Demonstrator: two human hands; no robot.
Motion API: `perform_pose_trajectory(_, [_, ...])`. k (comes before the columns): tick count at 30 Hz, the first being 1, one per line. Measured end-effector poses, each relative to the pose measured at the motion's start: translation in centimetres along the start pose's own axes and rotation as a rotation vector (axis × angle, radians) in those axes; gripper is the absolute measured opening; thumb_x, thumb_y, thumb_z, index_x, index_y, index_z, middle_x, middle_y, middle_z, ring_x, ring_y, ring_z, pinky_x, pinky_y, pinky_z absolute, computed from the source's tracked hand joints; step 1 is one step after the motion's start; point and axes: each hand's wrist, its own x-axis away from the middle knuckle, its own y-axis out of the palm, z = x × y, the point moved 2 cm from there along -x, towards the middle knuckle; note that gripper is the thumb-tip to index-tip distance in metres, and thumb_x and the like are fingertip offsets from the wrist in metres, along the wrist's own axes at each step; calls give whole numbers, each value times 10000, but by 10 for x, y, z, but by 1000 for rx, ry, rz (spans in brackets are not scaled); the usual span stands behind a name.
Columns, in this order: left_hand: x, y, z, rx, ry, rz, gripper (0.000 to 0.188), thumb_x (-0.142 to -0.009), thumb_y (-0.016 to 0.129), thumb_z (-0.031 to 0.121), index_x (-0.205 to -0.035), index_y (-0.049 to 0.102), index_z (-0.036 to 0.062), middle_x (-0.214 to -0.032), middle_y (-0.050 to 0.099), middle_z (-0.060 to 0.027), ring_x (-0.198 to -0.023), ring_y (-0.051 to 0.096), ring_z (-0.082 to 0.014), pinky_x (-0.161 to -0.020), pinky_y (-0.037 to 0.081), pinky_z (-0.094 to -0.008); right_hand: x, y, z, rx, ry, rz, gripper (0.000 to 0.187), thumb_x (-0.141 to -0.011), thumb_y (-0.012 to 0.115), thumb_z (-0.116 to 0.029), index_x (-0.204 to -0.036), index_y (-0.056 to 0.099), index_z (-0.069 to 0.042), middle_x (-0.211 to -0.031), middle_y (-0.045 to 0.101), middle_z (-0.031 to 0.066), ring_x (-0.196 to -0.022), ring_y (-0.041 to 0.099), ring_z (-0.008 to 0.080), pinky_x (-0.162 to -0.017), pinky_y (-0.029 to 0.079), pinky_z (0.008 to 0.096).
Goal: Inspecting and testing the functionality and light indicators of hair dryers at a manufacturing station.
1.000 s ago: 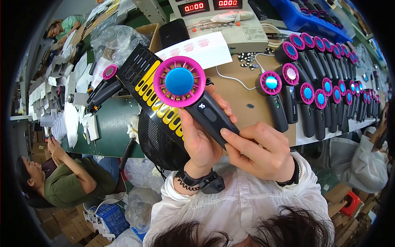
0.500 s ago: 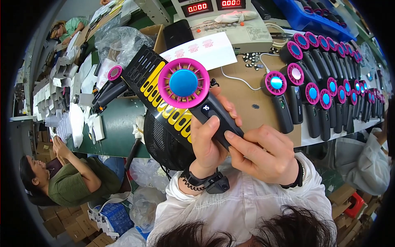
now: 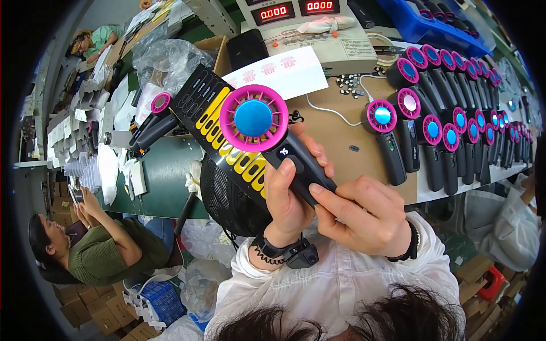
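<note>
"Had anything changed with the fan (image 3: 253, 118)?"

"Slightly. Its head stayed up, but the left hand's (image 3: 284, 207) thumb had moved from beside the neck to further down the handle, below the lit mark (image 3: 284, 152). I took that for a shift of grip: the handling was still going on."

"And the hands?"

"The left had its fingers curled round the handle; the right hand (image 3: 369, 216) pinched its lower end between thumb and forefinger."

"Where was it, then?"

"Held up off the worktop (image 3: 165, 187), near its front edge, partly hiding a black-and-yellow sheet (image 3: 185, 102). A brown board (image 3: 364, 165) lay beyond, and other fans (image 3: 432, 129) stood toward the right end."
</note>
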Motion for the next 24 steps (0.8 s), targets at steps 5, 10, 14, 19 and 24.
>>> perform_pose_trajectory(5, [-1,-1,-1,-52,-26,11,504,-840,460,310,-1208,322,-5,-877,483,-111,-730,513,-174,-612,462,-285,0,1,1,-6,14,3,327,-562,678,-20,-888,665,-39,-656,499,16,-463,477,141,-413,404,246])
perform_pose_trajectory(10, [0,-2,-2,-103,-3,28,511,-854,443,336,-1214,317,-4,-856,491,-115,-702,515,-171,-585,459,-281,-1,2,0,7,55,-24,355,-571,675,-32,-925,653,-22,-655,498,24,-473,484,152,-427,415,259])
perform_pose_trajectory(14, [0,-4,-2,-166,22,17,519,-857,438,351,-1217,313,-2,-845,497,-118,-691,516,-170,-581,458,-279,-1,2,-1,23,69,-81,392,-583,667,-35,-974,637,-17,-651,490,29,-496,495,157,-451,428,268])
perform_pose_trajectory(19, [0,-6,-2,-212,24,-2,533,-858,439,373,-1216,313,-1,-833,502,-118,-678,516,-168,-581,458,-279,-3,2,-2,38,75,-113,430,-594,658,-37,-1022,618,-17,-648,479,31,-515,501,158,-472,437,271])
perform_pose_trajectory(24, [2,-6,-2,-179,9,16,549,-856,441,395,-1210,314,-6,-828,503,-117,-670,515,-166,-580,458,-278,-6,3,-3,30,82,-141,460,-600,653,-39,-1057,604,-19,-641,462,30,-513,493,160,-483,441,274])
